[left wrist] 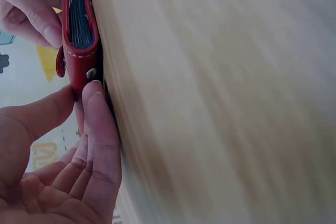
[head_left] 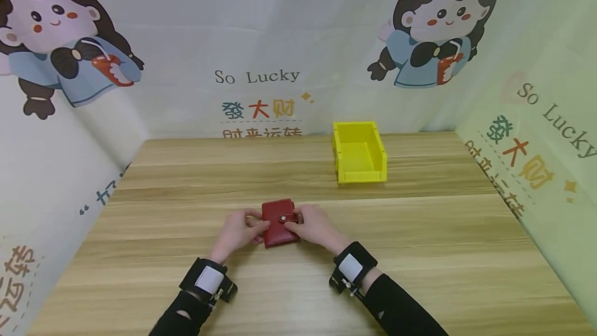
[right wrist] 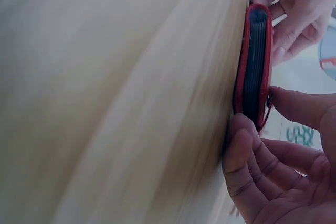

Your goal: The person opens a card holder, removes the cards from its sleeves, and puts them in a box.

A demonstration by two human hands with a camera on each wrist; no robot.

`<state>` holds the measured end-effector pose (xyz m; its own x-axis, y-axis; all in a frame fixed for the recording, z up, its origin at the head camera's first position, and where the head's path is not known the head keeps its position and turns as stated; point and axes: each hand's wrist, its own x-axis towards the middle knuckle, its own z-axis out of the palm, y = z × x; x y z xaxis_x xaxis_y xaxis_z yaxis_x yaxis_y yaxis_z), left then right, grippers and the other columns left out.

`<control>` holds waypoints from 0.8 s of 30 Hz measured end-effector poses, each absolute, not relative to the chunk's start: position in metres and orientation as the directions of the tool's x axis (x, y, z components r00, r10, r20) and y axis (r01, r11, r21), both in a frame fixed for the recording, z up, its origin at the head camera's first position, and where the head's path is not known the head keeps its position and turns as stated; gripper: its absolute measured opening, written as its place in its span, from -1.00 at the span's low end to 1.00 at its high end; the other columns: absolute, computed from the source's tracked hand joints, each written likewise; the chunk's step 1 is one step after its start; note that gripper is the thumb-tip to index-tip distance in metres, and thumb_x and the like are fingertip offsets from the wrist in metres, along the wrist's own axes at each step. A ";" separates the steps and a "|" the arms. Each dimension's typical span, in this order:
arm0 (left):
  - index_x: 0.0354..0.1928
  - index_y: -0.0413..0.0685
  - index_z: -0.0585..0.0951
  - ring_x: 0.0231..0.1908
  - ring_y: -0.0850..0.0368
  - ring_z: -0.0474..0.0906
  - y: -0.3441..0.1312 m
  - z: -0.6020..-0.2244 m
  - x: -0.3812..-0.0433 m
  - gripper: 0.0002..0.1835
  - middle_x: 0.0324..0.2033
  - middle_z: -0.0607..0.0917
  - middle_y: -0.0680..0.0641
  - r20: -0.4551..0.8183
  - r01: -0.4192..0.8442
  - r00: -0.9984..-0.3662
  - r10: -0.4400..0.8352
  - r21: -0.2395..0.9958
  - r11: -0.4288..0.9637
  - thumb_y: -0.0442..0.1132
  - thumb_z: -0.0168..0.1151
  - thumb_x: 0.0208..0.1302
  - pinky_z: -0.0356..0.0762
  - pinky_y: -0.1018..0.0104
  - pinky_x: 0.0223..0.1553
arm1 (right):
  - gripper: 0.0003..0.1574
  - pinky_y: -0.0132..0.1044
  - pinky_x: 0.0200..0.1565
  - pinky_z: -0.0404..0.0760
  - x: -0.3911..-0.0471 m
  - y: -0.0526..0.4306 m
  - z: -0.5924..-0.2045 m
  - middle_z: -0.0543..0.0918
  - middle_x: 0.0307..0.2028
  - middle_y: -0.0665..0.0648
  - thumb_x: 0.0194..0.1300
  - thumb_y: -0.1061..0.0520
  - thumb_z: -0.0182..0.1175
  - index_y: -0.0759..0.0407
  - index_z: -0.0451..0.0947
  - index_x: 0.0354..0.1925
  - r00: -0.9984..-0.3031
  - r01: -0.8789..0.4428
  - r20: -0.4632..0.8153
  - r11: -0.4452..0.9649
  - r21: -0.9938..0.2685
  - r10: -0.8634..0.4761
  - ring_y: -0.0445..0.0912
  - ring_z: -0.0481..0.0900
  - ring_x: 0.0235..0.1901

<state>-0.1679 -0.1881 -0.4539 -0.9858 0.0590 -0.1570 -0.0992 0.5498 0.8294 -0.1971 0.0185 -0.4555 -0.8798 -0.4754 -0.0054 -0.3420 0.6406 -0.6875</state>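
A small red wallet (head_left: 277, 229) sits flat on, or just above, a wood-grain tabletop (head_left: 420, 263), its strap (head_left: 290, 218) facing up. At the wallet's left edge, the left hand (head_left: 240, 229) has its grip clamped on it, thumb above, fingers lower. At its right edge, the right hand (head_left: 316, 225) pinches it likewise. Beyond the wallet, to its right, stands a yellow bin (head_left: 362, 176).

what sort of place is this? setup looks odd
Probably a makeshift recording booth: cartoon-printed sheeting walls off the back and both sides of a wood-grain table, and the person wears a strapped-on device on each wrist.
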 end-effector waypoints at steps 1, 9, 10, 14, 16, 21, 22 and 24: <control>0.01 -0.45 0.55 -0.56 0.15 0.70 -0.184 -0.454 -0.169 -0.66 -0.44 0.78 -0.25 -0.162 -0.101 -0.985 0.063 0.829 0.550 -0.32 0.32 0.32 0.68 0.29 -0.47 | -0.78 -0.45 -0.61 0.19 -0.197 0.023 -0.455 0.32 -0.73 -0.09 0.33 0.07 0.29 0.21 0.65 -0.35 -0.882 -0.335 -0.009 0.641 -0.691 -0.471 -0.26 0.29 -0.70; -0.02 -0.40 0.58 -0.62 0.19 0.67 -0.156 -0.455 -0.176 -0.69 -0.52 0.75 -0.17 -0.171 -0.099 -0.981 0.087 0.840 0.534 -0.33 0.36 0.28 0.64 0.33 -0.51 | -0.71 -0.46 -0.61 0.18 -0.194 0.050 -0.451 0.33 -0.74 -0.09 0.34 0.07 0.29 0.19 0.63 -0.48 -0.897 -0.309 -0.023 0.665 -0.680 -0.441 -0.26 0.27 -0.71; -0.03 -0.40 0.58 -0.63 0.20 0.67 -0.153 -0.455 -0.176 -0.69 -0.52 0.75 -0.17 -0.171 -0.095 -0.981 0.096 0.842 0.531 -0.33 0.36 0.28 0.63 0.34 -0.51 | -0.71 -0.46 -0.61 0.17 -0.194 0.053 -0.451 0.33 -0.73 -0.10 0.34 0.06 0.29 0.19 0.64 -0.47 -0.899 -0.305 -0.026 0.668 -0.679 -0.437 -0.26 0.27 -0.71; -0.03 -0.40 0.56 -0.64 0.23 0.64 -0.141 -0.456 -0.178 -0.70 -0.54 0.73 -0.17 -0.183 -0.095 -0.975 0.123 0.855 0.511 -0.34 0.35 0.29 0.63 0.35 -0.52 | -0.72 -0.45 -0.62 0.16 -0.193 0.066 -0.452 0.32 -0.73 -0.10 0.34 0.05 0.31 0.20 0.66 -0.46 -0.905 -0.294 -0.030 0.676 -0.675 -0.424 -0.26 0.25 -0.71; -0.03 -0.41 0.54 -0.65 0.23 0.63 -0.135 -0.456 -0.178 -0.70 -0.54 0.72 -0.17 -0.197 -0.104 -0.971 0.139 0.863 0.494 -0.35 0.34 0.30 0.65 0.34 -0.51 | -0.70 -0.45 -0.62 0.15 -0.192 0.072 -0.452 0.31 -0.74 -0.10 0.33 0.05 0.32 0.19 0.66 -0.48 -0.909 -0.293 -0.027 0.682 -0.670 -0.417 -0.27 0.24 -0.72; -0.05 -0.41 0.51 -0.65 0.24 0.61 -0.119 -0.458 -0.179 -0.70 -0.53 0.72 -0.18 -0.210 -0.102 -0.962 0.175 0.869 0.485 -0.34 0.32 0.31 0.66 0.32 -0.52 | -0.69 -0.44 -0.61 0.13 -0.191 0.087 -0.452 0.29 -0.74 -0.11 0.30 0.04 0.34 0.17 0.65 -0.52 -0.916 -0.298 -0.013 0.700 -0.649 -0.401 -0.27 0.23 -0.71; -0.06 -0.40 0.51 -0.65 0.24 0.61 -0.116 -0.458 -0.180 -0.71 -0.54 0.72 -0.18 -0.205 -0.094 -0.963 0.177 0.866 0.491 -0.34 0.33 0.31 0.65 0.32 -0.52 | -0.69 -0.45 -0.61 0.14 -0.191 0.091 -0.452 0.29 -0.74 -0.11 0.30 0.04 0.34 0.17 0.64 -0.52 -0.917 -0.293 -0.016 0.699 -0.652 -0.399 -0.27 0.23 -0.71; -0.09 -0.37 0.53 -0.65 0.25 0.59 -0.111 -0.460 -0.181 -0.72 -0.55 0.72 -0.16 -0.198 -0.080 -0.964 0.178 0.853 0.516 -0.31 0.35 0.30 0.63 0.33 -0.53 | -0.69 -0.44 -0.61 0.14 -0.191 0.097 -0.452 0.29 -0.74 -0.11 0.30 0.04 0.35 0.17 0.65 -0.52 -0.917 -0.288 -0.019 0.696 -0.658 -0.397 -0.27 0.24 -0.71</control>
